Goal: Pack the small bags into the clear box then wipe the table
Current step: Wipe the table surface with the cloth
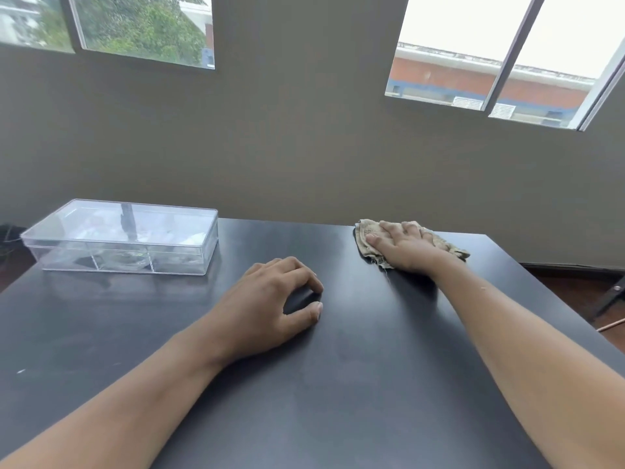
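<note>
Right hand flat, grip wide, pressing cloth on dark counter, upper right. Left hand rests mid-frame, loosely curled, holding nothing. Clear box upper left, closed, bags inside.

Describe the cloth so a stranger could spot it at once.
Start at the dark table and go to its far right edge by the wall. The cloth lies there, flat under the right hand. It is the only soft, tan, crumpled thing there; the clear box sits far left.
</note>
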Demonstrator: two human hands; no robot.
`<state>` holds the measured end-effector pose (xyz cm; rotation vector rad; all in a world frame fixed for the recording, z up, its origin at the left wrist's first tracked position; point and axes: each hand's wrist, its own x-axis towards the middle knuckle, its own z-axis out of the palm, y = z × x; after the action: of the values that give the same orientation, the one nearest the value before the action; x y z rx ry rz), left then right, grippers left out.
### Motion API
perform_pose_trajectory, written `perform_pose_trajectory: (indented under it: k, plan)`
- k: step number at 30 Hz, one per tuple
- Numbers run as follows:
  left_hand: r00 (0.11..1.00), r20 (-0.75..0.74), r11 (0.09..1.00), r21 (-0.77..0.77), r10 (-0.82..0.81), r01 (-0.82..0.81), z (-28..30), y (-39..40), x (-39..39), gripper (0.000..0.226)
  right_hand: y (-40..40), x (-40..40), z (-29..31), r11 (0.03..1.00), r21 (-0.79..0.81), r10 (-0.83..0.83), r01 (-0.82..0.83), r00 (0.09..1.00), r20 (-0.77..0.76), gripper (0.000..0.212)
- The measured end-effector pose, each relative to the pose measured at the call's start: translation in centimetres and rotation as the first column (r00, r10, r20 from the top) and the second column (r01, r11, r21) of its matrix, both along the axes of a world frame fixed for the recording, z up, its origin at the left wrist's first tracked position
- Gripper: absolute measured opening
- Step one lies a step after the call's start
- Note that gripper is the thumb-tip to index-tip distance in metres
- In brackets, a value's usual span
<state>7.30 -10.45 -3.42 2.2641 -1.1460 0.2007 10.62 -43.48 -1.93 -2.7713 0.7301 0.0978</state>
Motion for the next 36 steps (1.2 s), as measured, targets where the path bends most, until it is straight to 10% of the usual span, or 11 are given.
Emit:
perform_pose_trajectory:
  k: [17, 36]
  plan:
    - [1.0, -0.019, 1.0, -0.02, 0.004, -0.005, 0.4, 0.0, -0.1, 0.016, 1.9, -1.1, -0.1, 0.998, -0.062, 0.01, -0.01, 1.0, 0.006, 0.096]
    - [0.999, -0.026, 1.0, -0.005, 0.029, -0.029, 0.3, 0.3, -0.4, 0.015, 11.2, -22.1, -1.3, 0.931, -0.098, 0.357, -0.351, 0.933, 0.051, 0.067]
